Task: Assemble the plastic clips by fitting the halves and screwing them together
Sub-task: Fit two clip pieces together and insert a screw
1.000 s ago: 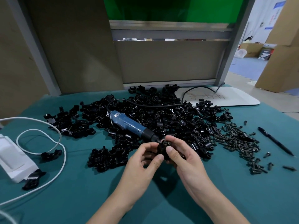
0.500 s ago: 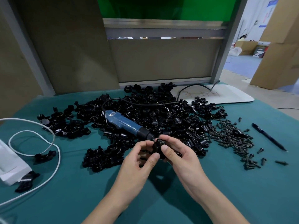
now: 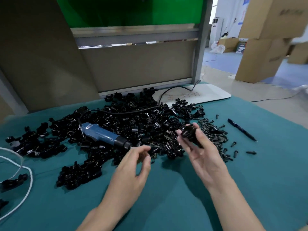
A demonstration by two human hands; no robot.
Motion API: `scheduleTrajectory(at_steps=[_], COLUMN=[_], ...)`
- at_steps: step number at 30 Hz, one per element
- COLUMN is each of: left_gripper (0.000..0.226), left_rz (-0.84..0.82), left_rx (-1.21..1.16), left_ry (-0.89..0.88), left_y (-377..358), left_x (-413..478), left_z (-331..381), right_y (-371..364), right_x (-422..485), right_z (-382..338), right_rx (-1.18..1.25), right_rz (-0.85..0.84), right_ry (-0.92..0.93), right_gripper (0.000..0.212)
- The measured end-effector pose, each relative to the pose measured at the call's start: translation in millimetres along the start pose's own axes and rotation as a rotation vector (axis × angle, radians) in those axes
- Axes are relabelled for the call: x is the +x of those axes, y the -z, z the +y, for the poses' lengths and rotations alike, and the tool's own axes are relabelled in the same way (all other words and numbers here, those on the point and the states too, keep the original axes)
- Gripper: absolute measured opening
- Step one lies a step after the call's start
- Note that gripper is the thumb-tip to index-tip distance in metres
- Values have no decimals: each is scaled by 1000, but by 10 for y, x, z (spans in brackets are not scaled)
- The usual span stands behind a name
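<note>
While the right hand point(image 3: 204, 158) is raised just above the teal table cover point(image 3: 166, 207), its thumb and fingertips pinch a black clip assembly point(image 3: 191, 135), palm turned upward. The picture is blurred there, so I cannot tell whether the two halves sit fully together. At about eight o'clock from that hand, and apart from it, the left hand point(image 3: 133, 165) hovers with its fingers loosely curved, a gap between them and the thumb, gripping nothing.

Beyond both hands, at twelve o'clock, spreads a broad heap of black clip halves point(image 3: 133, 124). A blue electric screwdriver point(image 3: 103, 135) lies on the heap, at ten o'clock from the left hand, its dark nose pointing toward that hand's fingertips and its black cord point(image 3: 125, 112) looping back over the heap. Just beside the held clip, at three o'clock, lies a scatter of black screws point(image 3: 215, 137), and farther out the same way a dark pen point(image 3: 241, 131). A white cable point(image 3: 25, 170) curls at the table's nine o'clock edge. A white board point(image 3: 211, 95) lies at one o'clock.
</note>
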State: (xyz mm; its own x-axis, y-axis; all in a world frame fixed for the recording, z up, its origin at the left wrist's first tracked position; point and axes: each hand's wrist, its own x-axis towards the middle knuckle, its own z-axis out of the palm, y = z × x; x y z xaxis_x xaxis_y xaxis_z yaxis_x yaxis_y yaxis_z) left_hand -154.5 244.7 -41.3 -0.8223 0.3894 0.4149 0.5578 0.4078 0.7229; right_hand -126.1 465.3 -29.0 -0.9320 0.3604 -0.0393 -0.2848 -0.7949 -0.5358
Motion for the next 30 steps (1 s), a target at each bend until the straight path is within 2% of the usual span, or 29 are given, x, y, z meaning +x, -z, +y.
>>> scheduleTrajectory(at_steps=[4,6,10,12,14,18,26,30], left_gripper=[32,35,44,43,38,29,30,31], left_rz=[-142,-209,-352,-408,-459,-508,-545,-613], left_rx=[360,504,740,823,876,894,972,1045], left_ry=[-269,-312,-378,-398,-406,-395,-347,-325], left_y=[-520,-799,-1229,-1348,-1422,-1515,-1590,-1586], left_x=[432,690,1060,1153,1207,1260,1302,1294], left_z=[265,360,524,564,576,659,756,787], right_y=[309,391,466,482,478,497,480,478], right_x=[-13,-27,-37,-29,-26,5,23,20], right_z=[-408,-512,-572,-571,-570,-560,-515,-509], right_rx=[223,312,445,436,411,411,369,373], right_rz=[153,202,244,231,210,189,183,181], right_ry=[130,154,169,152,131,113,78,74], right_gripper=[25,23,42,35,25,25,17,15])
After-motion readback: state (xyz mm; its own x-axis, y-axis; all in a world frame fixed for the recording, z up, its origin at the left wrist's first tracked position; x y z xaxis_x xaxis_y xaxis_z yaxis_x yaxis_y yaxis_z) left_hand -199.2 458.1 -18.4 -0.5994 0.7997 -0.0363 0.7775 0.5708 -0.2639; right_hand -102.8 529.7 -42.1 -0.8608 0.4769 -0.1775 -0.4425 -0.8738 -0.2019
